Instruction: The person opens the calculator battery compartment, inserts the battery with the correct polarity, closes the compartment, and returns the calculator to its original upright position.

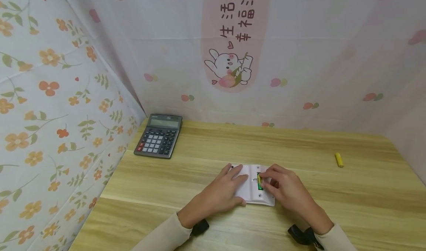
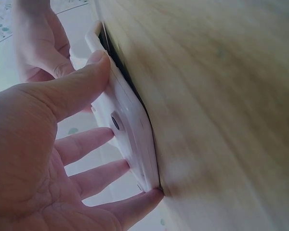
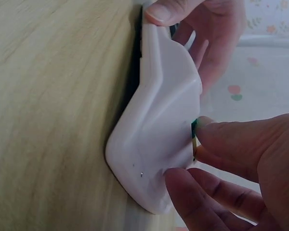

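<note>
Fingers of the left hand [image 1: 221, 193] spread over the device [image 1: 245, 190], the right hand [image 1: 288, 188] pinches a battery [image 1: 259, 181], and only the head view shows a calculator [image 1: 158, 136]

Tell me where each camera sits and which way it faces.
Head: on the person's head, looking forward and down at the white device; left hand, right hand and both sleeves show.
Left wrist: on that wrist, facing that hand and the device's edge; both hands show.
Right wrist: on that wrist, facing that hand and the device's side; both hands show.
Shared: both wrist views show the device and tabletop.
</note>
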Demonstrator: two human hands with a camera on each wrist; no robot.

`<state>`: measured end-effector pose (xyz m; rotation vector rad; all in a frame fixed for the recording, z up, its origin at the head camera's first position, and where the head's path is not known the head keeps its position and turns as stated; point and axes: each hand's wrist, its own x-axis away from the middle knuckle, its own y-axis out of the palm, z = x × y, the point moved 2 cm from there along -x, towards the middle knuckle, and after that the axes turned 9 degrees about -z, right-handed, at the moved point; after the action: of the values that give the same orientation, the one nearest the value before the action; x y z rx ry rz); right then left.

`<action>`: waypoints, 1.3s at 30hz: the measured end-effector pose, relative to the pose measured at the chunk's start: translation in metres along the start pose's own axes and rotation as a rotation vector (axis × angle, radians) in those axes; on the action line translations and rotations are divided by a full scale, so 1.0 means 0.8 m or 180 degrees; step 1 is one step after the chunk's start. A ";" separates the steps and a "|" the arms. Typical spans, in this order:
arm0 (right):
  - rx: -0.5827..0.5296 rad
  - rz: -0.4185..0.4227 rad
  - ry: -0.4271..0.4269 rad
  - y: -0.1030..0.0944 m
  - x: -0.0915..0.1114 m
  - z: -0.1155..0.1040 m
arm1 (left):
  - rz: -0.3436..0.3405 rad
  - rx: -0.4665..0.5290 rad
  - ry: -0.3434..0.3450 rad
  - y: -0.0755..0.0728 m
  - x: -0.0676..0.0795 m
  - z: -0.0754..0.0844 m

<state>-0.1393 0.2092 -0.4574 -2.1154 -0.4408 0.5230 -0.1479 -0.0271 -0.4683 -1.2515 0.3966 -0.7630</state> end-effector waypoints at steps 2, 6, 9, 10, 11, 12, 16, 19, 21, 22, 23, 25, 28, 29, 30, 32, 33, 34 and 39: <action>0.0005 -0.0027 0.0018 -0.002 -0.001 -0.001 | -0.0004 0.0000 -0.0008 0.000 0.000 0.000; -0.0013 -0.0083 0.0056 -0.004 -0.002 -0.002 | -0.0025 0.0009 -0.0010 -0.001 0.000 0.000; -0.0041 -0.0126 0.0091 -0.005 -0.002 -0.001 | -0.0033 0.0011 0.0003 -0.001 -0.001 0.000; -0.0050 -0.0147 0.0103 -0.005 -0.002 0.000 | -0.0036 0.0014 0.0002 -0.001 -0.001 0.000; -0.0064 -0.0174 0.0104 -0.006 -0.002 0.000 | -0.0042 0.0021 -0.0004 -0.001 0.000 0.000; -0.0086 -0.0208 0.0106 -0.006 -0.002 0.001 | -0.0046 0.0023 -0.0009 -0.001 0.000 0.000; -0.0284 -0.0422 0.0104 -0.013 -0.001 0.005 | -0.0087 0.0018 -0.0041 0.000 0.000 0.000; -0.0431 -0.0570 0.0133 -0.024 0.001 0.009 | -0.0118 0.0017 -0.0055 0.000 0.000 0.001; -0.0456 -0.0619 0.0157 -0.032 0.002 0.013 | -0.0118 0.0008 -0.0053 -0.001 0.000 0.001; -0.0445 -0.0626 0.0166 -0.037 0.003 0.015 | -0.0115 0.0012 -0.0054 -0.001 0.000 0.001; -0.0421 -0.0620 0.0180 -0.042 0.004 0.018 | -0.0111 0.0010 -0.0053 -0.001 0.000 0.001; -0.0350 -0.0606 0.0203 -0.052 0.007 0.025 | -0.0099 0.0007 -0.0052 -0.001 0.000 0.000; -0.0250 -0.0624 0.0276 -0.067 0.013 0.037 | -0.0089 -0.0013 -0.0052 -0.001 0.000 0.000; -0.0218 -0.0642 0.0306 -0.071 0.016 0.041 | -0.0088 -0.0021 -0.0052 -0.001 0.000 0.000; -0.0187 -0.0663 0.0353 -0.074 0.018 0.046 | -0.0090 -0.0019 -0.0055 -0.001 0.000 0.000; -0.0132 -0.0744 0.0452 -0.080 0.022 0.053 | -0.0096 -0.0015 -0.0055 -0.001 0.001 0.000; -0.0089 -0.0785 0.0510 -0.083 0.024 0.056 | -0.0097 -0.0003 -0.0054 -0.001 0.001 0.000; -0.0050 -0.0836 0.0552 -0.085 0.026 0.059 | -0.0092 0.0008 -0.0053 -0.002 0.001 0.000; 0.0160 -0.1134 0.0784 -0.087 0.029 0.069 | -0.0081 0.0019 -0.0059 -0.003 0.003 0.001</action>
<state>-0.1559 0.2961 -0.4325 -1.9626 -0.6370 0.0667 -0.1461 -0.0283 -0.4655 -1.2592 0.3637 -0.7733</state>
